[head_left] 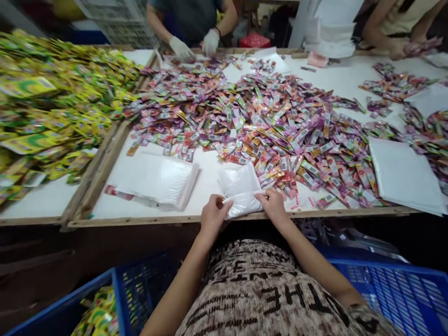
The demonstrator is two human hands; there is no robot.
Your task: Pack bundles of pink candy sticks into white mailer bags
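A white plastic bag [241, 185] lies at the table's front edge, its near part folded over. My left hand [214, 213] pinches the left corner of the fold between thumb and fingers. At the right corner, my right hand [275, 205] grips the same bag. A stack of white padded mailers [157, 177] rests to the left of my hands. Just beyond the bag spreads a big heap of small pink and purple packets [280, 126], some of them close to my right hand.
Yellow packets [63, 107] fill the left section behind a wooden divider [101, 163]. White sheets [406, 172] lie at right. Across the table are a co-worker's gloved hands [196, 49] and another person's hand [397, 49]. Blue crates [406, 289] stand below, one at left [117, 298] holding yellow packets.
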